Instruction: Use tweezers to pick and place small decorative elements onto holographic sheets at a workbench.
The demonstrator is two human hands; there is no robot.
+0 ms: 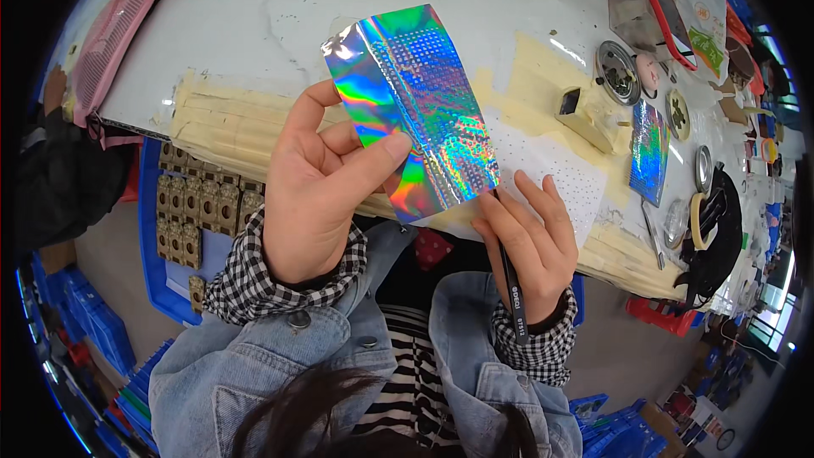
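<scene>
1. Left hand: thumb pressed on the face of the iridescent sheet, fingers behind; grip closed.
2. Right hand: fingers closed around the slim black tool, fingertips at the sheet's lower right corner.
3. Sheet position: raised and tilted above the worktable.
4. Dotted white paper: on the worktable, beyond the right hand.
5. Second iridescent sheet: farther right.
6. Blue tray: below the table edge, left.

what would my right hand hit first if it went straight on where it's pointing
Probably the shiny rainbow sheet in your left hand: its lower-right corner sits by your right hand, maybe already touching; depth is unclear.
</scene>
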